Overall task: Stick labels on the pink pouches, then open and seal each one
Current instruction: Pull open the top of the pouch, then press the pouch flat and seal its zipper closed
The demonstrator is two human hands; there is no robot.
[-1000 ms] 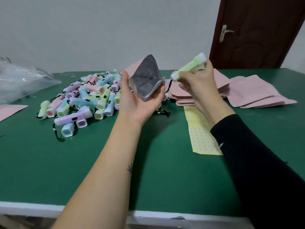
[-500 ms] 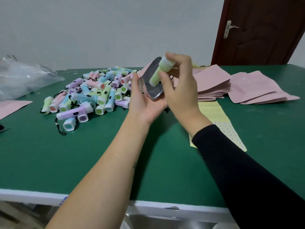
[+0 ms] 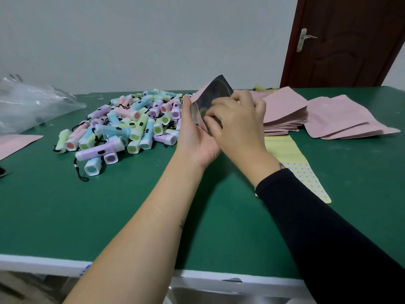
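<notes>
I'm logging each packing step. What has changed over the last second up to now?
The right hand carried the green torch leftward from beside the open pouch into its mouth. Only a green end now shows inside, with the fingers curled at the opening. The left hand holds the pouch up as before. Torch pile, pouch stack and label sheet lie unchanged.
</notes>
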